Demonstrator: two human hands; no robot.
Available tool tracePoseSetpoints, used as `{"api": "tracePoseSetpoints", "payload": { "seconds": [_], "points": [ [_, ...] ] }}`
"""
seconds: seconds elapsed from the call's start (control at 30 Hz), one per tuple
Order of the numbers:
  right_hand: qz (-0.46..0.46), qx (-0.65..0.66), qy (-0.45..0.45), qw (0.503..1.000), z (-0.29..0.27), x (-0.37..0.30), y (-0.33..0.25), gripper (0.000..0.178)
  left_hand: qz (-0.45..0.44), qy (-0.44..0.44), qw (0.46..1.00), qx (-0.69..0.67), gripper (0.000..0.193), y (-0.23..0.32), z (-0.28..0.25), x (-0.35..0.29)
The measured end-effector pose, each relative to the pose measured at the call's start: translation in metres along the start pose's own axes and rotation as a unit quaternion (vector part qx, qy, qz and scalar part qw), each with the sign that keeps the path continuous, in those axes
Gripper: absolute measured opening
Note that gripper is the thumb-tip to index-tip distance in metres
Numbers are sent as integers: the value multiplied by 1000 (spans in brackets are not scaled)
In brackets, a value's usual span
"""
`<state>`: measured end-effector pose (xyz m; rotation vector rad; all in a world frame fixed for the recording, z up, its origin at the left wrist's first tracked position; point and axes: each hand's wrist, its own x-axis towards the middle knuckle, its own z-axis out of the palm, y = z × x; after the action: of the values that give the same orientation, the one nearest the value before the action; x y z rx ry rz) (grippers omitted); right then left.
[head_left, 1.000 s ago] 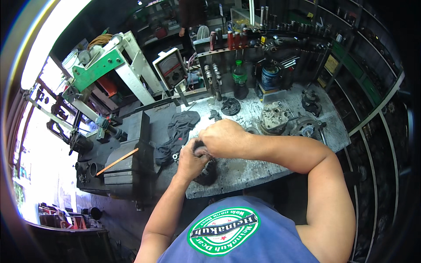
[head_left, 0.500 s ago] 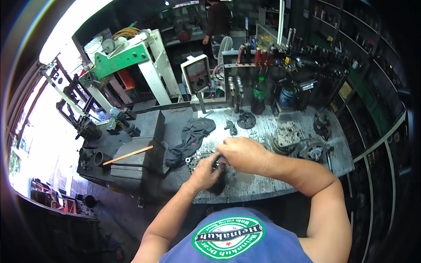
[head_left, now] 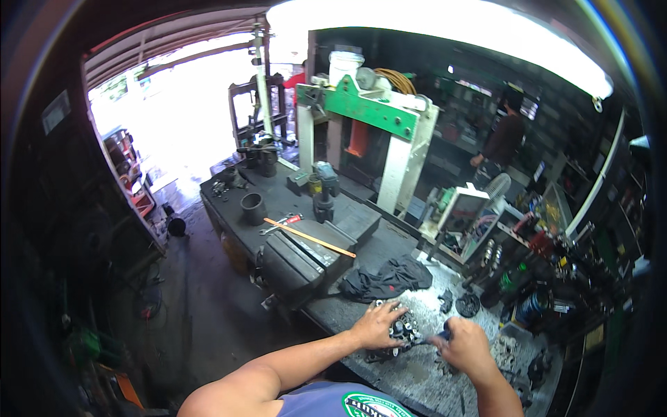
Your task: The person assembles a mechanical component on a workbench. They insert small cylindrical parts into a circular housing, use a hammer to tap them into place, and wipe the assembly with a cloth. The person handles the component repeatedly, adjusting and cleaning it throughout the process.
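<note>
My left hand (head_left: 379, 325) lies across the near side of a dark metal machine part (head_left: 404, 329) with pale round lugs. Its fingers and thumb are spread and span the part, gripping it on the bench. To the right, my right hand (head_left: 467, 345) is closed around a dark-handled tool (head_left: 445, 333), whose end towards the metal part is smeared by motion. Behind the part lies a crumpled black cloth (head_left: 389, 278). A round dark disc-shaped part (head_left: 467, 304) and a small dark metal piece (head_left: 445, 300) rest on the pale bench top (head_left: 424, 372) beyond my right hand.
Left on the workbench are a bench vise (head_left: 295, 267), an orange strip (head_left: 313, 238), a wrench (head_left: 281, 224) and a dark cylinder (head_left: 253, 206). A green-and-white press (head_left: 368, 111) stands behind. Metal parts (head_left: 506, 351) and tool racks are at right. A person (head_left: 501, 135) stands far back.
The view has swung left. My hands, together over the metal part before, are now apart: the left is spread on the part, the right has moved off rightward with the dark-handled tool.
</note>
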<state>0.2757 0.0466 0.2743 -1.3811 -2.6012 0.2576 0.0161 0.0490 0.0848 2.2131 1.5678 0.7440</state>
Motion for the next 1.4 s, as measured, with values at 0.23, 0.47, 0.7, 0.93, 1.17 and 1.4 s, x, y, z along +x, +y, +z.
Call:
{"api": "tracePoseSetpoints", "payload": {
  "seconds": [0.23, 0.47, 0.7, 0.93, 1.17, 1.4],
  "points": [
    [-37, -14, 20, 999, -5, 3, 2, 36, 29, 28, 999, -31, 83, -13, 9, 2],
    [-104, 67, -21, 992, 0, 5, 8, 44, 49, 48, 997, -32, 78, -19, 17, 3],
    [-86, 29, 3, 996, -8, -6, 7, 43, 47, 44, 997, -41, 78, -19, 15, 4],
    [-12, -40, -10, 999, 3, 2, 13, 39, 51, 35, 998, -30, 77, -19, 11, 5],
    [-117, 70, 11, 991, 8, -5, 15, 47, 48, 31, 997, -59, 76, -16, 5, 8],
    [-100, 66, 20, 993, 10, 0, 11, 44, 72, 27, 996, -48, 75, -19, 1, 13]
  ]
}}
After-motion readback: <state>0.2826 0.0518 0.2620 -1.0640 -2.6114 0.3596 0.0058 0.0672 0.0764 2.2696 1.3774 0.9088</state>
